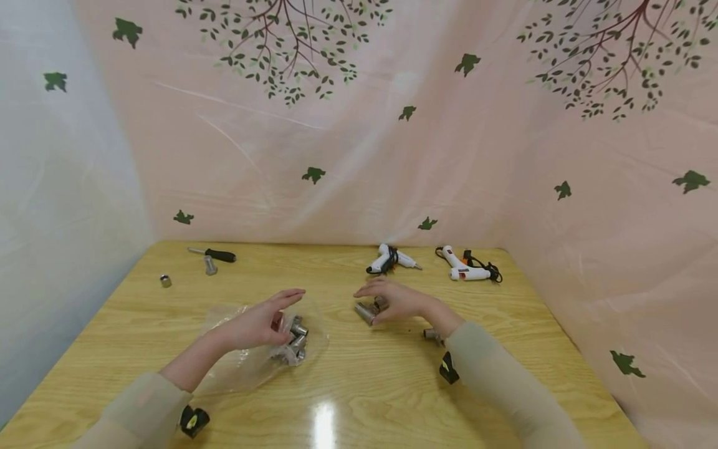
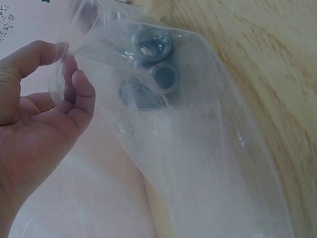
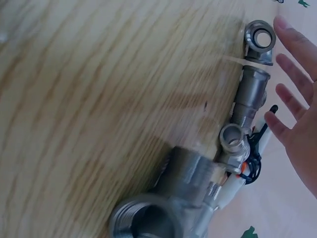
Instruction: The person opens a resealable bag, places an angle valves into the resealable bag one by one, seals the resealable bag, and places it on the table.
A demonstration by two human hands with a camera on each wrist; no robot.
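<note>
The left hand pinches the plastic bag of fittings, while the right hand, fingers straight, hovers over pipe fittings at frame centre.

Beige long sleeves; seemingly black wrist cameras.

A makeshift workshop booth: a wooden worktop closed in by pink leaf-printed sheeting, with glue guns, a screwdriver and metal pipe fittings lying about.
</note>
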